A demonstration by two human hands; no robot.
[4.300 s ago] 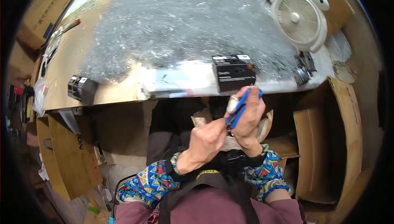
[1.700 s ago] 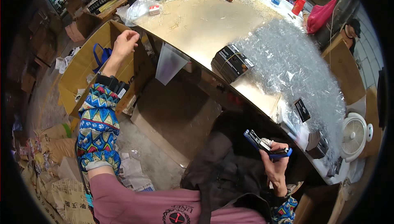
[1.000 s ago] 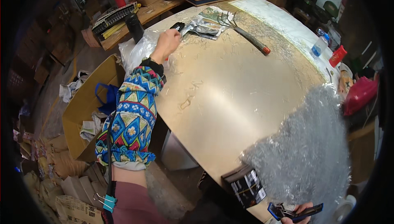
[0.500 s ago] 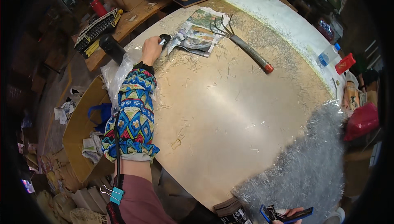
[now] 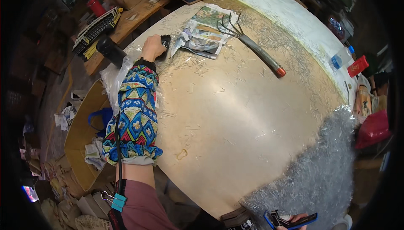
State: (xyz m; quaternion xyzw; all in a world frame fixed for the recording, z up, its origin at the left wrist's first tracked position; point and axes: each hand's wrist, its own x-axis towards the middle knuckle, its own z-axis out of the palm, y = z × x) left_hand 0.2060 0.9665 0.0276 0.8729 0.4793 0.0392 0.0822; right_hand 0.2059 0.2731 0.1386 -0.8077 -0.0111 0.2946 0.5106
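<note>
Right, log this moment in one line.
left hand: touching black object; right hand: holding blue-and-black tool; rake: on table

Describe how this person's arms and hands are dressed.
The left arm wears a blue, red and yellow patterned cloth oversleeve with diamonds and zigzags, gathered at its upper end, and a black wristband; above is a mauve shirt sleeve. A thin black cable runs alongside, with a teal binder clip. The left hand is ungloved; the right hand shows only partly.
</note>
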